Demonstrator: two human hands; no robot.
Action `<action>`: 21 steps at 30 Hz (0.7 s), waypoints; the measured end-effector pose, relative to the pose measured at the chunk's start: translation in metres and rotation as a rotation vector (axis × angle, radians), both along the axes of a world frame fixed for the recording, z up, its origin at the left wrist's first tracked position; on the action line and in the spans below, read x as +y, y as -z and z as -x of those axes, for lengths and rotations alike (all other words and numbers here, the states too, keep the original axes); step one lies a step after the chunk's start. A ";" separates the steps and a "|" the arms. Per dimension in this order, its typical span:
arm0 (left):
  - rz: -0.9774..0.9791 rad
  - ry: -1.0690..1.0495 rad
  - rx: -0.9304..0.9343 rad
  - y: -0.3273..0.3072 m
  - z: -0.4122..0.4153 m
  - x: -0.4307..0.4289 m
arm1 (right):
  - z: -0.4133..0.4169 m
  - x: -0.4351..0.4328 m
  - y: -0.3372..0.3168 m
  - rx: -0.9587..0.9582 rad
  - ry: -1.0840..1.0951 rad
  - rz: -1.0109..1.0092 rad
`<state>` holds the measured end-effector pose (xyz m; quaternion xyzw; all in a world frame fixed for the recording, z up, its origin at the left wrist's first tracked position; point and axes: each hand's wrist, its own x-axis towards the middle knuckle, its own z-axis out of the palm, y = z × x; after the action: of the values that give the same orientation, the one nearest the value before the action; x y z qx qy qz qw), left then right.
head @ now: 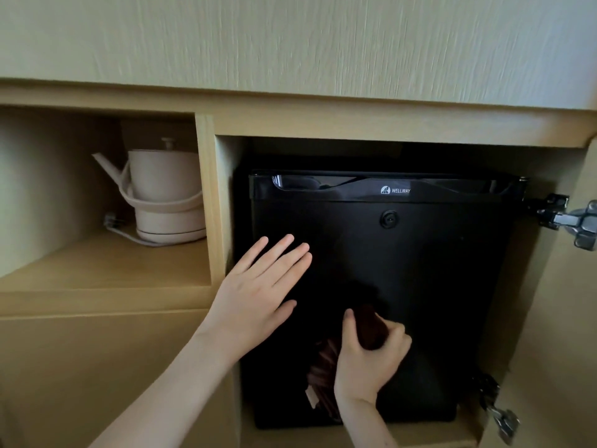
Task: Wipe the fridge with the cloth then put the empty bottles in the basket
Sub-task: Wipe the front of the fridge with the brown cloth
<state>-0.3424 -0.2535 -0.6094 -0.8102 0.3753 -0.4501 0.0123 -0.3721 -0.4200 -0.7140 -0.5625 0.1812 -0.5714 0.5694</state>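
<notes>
A small black fridge (420,270) with its door closed stands inside a wooden cabinet niche. My left hand (258,292) lies flat and open against the left part of the fridge door, fingers spread upward. My right hand (368,354) is closed on a dark reddish-brown cloth (323,376), pressing it against the lower middle of the door; part of the cloth hangs down below the hand. No bottles or basket are in view.
A cream electric kettle (161,192) with its cord sits on its base in the open shelf to the left. The cabinet door is swung open at the right, with metal hinges (571,221) at top and bottom. Wooden panels (290,43) surround the niche.
</notes>
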 end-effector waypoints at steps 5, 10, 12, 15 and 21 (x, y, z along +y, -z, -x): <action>-0.052 -0.100 -0.106 -0.020 0.001 0.015 | -0.012 0.012 -0.079 -0.232 0.046 0.104; -0.082 -0.103 -0.133 -0.013 0.001 0.015 | -0.034 0.031 -0.069 -0.258 0.046 0.140; -0.084 -0.118 -0.146 -0.013 0.001 0.015 | -0.034 0.042 -0.016 -0.205 0.087 0.081; -0.080 -0.134 -0.144 -0.012 0.000 0.015 | -0.021 0.062 0.071 0.009 0.075 -0.105; -0.087 -0.137 -0.068 0.005 0.006 0.007 | -0.019 0.078 0.069 -0.006 0.064 -0.288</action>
<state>-0.3489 -0.2470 -0.6143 -0.8168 0.3375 -0.4590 0.0908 -0.3534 -0.3417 -0.7833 -0.4670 0.2775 -0.5592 0.6263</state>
